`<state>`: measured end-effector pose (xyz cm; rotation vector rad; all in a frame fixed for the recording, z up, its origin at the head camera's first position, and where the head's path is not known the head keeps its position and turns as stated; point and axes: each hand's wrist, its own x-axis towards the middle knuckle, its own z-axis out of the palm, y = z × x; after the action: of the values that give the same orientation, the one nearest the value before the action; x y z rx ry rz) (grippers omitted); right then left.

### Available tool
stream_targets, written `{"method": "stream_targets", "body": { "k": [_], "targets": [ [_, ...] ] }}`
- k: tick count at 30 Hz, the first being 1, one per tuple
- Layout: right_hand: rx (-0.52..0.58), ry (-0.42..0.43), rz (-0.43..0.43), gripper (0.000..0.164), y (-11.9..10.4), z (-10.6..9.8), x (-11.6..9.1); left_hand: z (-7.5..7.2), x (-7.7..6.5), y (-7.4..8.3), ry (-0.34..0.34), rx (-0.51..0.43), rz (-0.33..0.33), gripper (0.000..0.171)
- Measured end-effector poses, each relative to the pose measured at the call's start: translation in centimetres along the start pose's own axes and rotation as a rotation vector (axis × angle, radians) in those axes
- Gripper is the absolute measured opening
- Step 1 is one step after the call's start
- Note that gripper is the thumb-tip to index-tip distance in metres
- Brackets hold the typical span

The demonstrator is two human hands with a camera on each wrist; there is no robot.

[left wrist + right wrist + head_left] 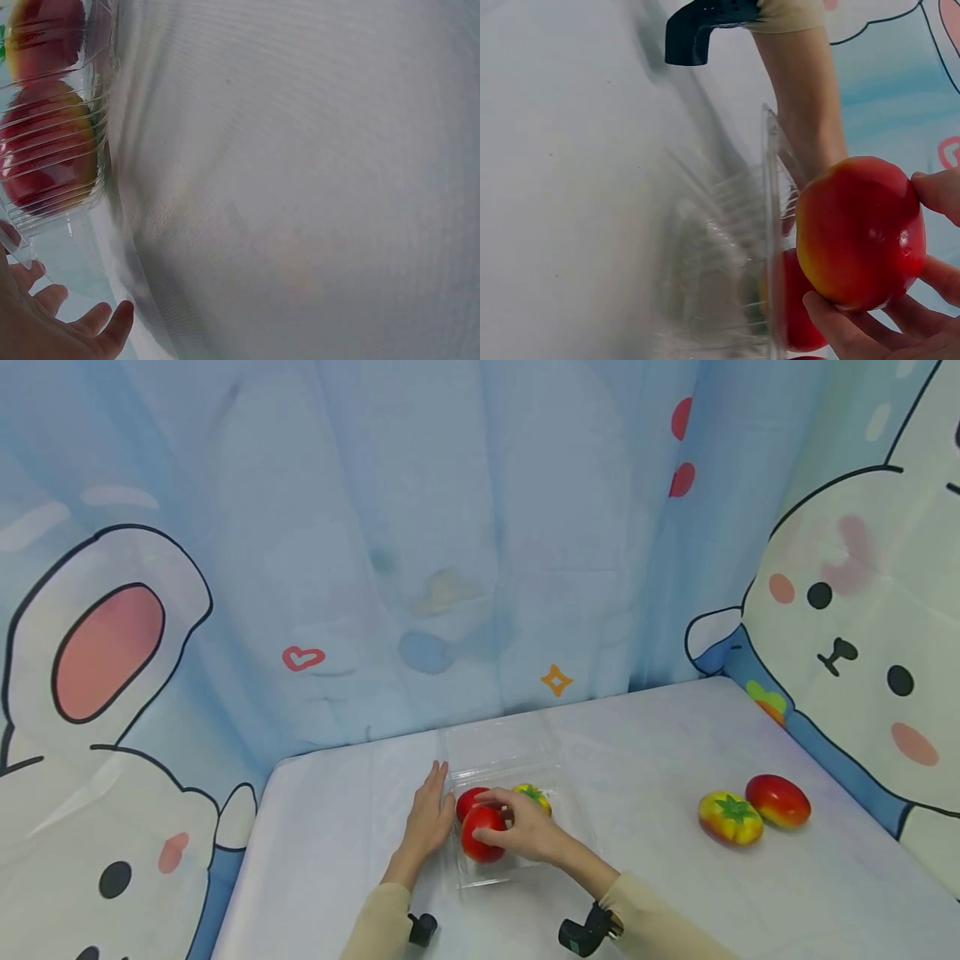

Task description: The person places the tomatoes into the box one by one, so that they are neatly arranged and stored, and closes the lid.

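Note:
In the head view my right hand (528,828) holds a red tomato (482,835) over the near left part of a clear plastic container (487,883). Its thumb and fingertips grip opposite sides of this tomato (862,232), whose skin turns yellow along one edge in the right wrist view. My left hand (430,818) stands along the container's left wall, fingers extended. Another red tomato (467,802) lies inside, at the left. Beside the right hand's fingers shows a yellow tomato with a green leafy top (534,795), partly hidden.
On the table's right side lie a yellow-red tomato with a green top (731,818) and a redder one (778,800), side by side. The container's clear lid (495,743) stands open toward the back. A printed curtain (450,543) hangs behind the white table (630,777).

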<state>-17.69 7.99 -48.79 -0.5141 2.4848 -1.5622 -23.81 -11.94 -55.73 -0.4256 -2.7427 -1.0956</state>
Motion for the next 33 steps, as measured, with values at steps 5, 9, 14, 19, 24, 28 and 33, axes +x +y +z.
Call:
{"method": "stream_targets", "body": {
  "k": [5, 9, 14, 19, 24, 28, 33],
  "targets": [
    [-0.010, -0.004, 0.010, 0.050, 0.6, 0.7, 0.1, 0.1, 0.0, 0.0, 0.001, -0.009, -0.002, 0.055],
    [-0.028, -0.004, 0.016, 0.051, 1.1, 1.3, 0.1, 0.1, 0.0, 0.0, -0.010, -0.019, -0.016, 0.055],
    [-0.037, 0.005, 0.041, 0.054, 1.3, 1.8, 0.2, 0.1, 0.0, 0.1, -0.015, -0.025, -0.031, 0.055],
    [-0.048, 0.039, 0.050, 0.055, 1.4, 2.2, 0.1, 0.1, 0.0, 0.2, -0.008, -0.022, -0.026, 0.055],
    [-0.103, 0.081, 0.056, 0.056, 1.8, 2.7, -0.1, -0.1, 0.0, 0.4, -0.010, -0.029, -0.033, 0.055],
    [-0.122, 0.103, 0.058, 0.056, 2.2, 3.0, -0.3, -0.1, 0.0, 0.5, -0.016, -0.026, -0.042, 0.056],
    [-0.134, 0.126, 0.068, 0.055, 2.4, 3.4, -0.5, -0.1, -0.1, 0.5, -0.020, -0.019, -0.050, 0.056]
  ]
}}
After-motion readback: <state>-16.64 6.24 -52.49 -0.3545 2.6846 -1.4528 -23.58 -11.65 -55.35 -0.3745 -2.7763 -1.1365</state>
